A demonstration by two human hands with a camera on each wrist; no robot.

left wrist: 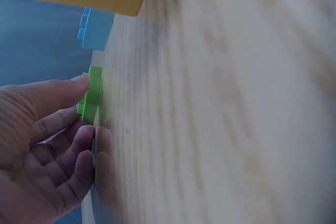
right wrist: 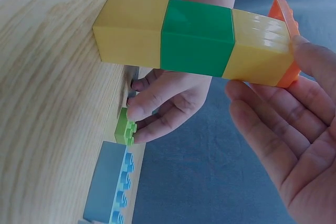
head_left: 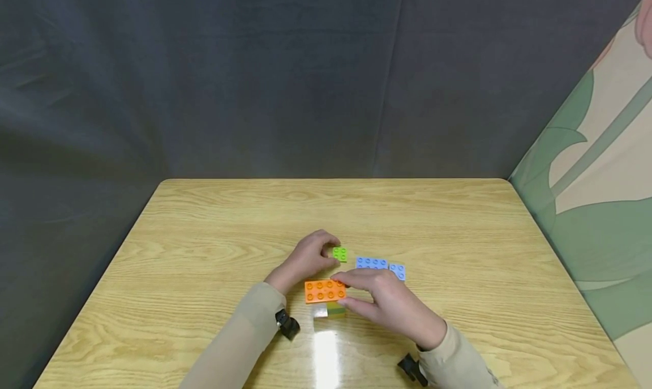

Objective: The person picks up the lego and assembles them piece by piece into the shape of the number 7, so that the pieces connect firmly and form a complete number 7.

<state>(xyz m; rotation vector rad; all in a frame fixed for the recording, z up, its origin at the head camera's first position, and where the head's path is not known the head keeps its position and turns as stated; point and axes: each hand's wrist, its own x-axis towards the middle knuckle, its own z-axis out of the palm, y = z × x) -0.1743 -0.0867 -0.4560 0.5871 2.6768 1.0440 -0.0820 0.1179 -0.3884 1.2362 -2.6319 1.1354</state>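
A stack of two yellow blocks [right wrist: 132, 31] with a green block [right wrist: 197, 38] between them stands upright on the table. An orange eight-stud brick [head_left: 325, 292] lies across its top. My right hand [head_left: 384, 298] holds the orange brick by its right end, thumb and fingers at opposite edges. Farther back, a small light-green four-stud brick [head_left: 339, 255] sits on the tabletop. My left hand [head_left: 308, 257] pinches it from the left, the thumb against it in the left wrist view. Part of its grip is hidden there behind the brick.
Right of the light-green brick lie a long blue brick [head_left: 372, 262] and a small blue brick [head_left: 397, 272], the long one partly behind my right hand. The wooden table [head_left: 204, 219] ends at a dark curtain [head_left: 280, 94]; a patterned cloth [head_left: 601, 236] hangs at right.
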